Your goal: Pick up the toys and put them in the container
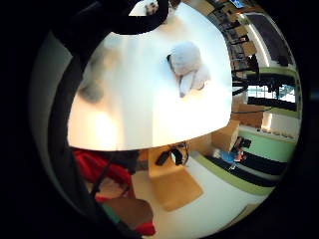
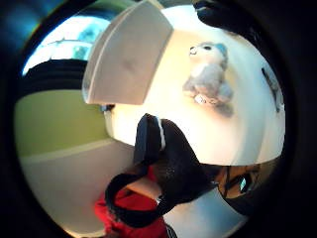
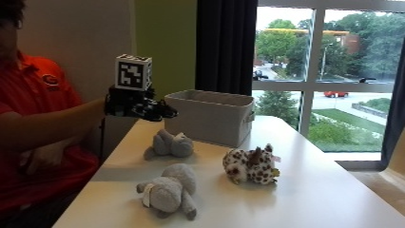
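A: Where's the hand?

B: My gloved right hand (image 3: 136, 105) hangs in the air over the near-left part of the white counter (image 3: 316, 190), just beside the left end of the container (image 3: 212, 116). Fingers look loosely extended and nothing's in them, so I'd call it free, not gripping.

A: Toys?

B: Three, all on the counter, none held. Grey plush elephant (image 3: 172, 144) lies below the hand and slightly to the camera's right of it, just in front of the container's front wall. Grey lamb-like plush (image 3: 169, 192) is further toward the near edge. Spotted plush (image 3: 251, 166) sits off to the camera's right of both, well apart from the hand.

A: Which one first?

B: My guess is the elephant, it's nearest. The move is mostly straight down. It lies roughly parallel to the container's front wall, so I'd come across the body.

A: Palm cams?

B: Thumb side shows the grey plush (image 2: 208, 74) on the counter with the container (image 2: 126, 54) beside it. Little finger side shows the lamb plush (image 1: 188, 67).

A: Anything in the container?

B: White bin, open top. Can't see inside from here, so can't tell. With three toys still out, task looks barely begun.
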A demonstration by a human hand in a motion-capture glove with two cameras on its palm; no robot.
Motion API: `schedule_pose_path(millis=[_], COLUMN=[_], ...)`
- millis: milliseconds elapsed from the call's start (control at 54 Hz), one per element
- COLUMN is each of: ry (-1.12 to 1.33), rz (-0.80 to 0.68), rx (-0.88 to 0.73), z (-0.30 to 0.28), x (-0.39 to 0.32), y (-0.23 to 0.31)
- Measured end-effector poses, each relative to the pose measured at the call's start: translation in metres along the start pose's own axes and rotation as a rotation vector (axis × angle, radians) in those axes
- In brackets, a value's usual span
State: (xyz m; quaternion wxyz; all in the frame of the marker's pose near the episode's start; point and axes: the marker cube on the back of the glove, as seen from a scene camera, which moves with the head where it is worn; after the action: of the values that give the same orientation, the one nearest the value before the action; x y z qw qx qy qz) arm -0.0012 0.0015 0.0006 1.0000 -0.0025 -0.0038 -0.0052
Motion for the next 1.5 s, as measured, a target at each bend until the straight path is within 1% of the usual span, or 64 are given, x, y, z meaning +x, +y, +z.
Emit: schedule_pose_path(millis=[204, 482, 667, 852, 1093, 1501], ry=[-0.032, -0.009, -0.045, -0.043, -0.081, -0.023], rz=[-0.05, -0.023, -0.055, -0.053, -0.07, -0.063], rx=[-0.005, 0.003, 0.02, 0.032, 0.001, -0.028], z=[0.001, -0.001, 0.0, 0.01, 0.034, 0.077], x=[-0.003, 0.014, 0.012, 0.009, -0.007, -0.023], y=[0.008, 0.011, 0.013, 0.005, -0.016, -0.053])
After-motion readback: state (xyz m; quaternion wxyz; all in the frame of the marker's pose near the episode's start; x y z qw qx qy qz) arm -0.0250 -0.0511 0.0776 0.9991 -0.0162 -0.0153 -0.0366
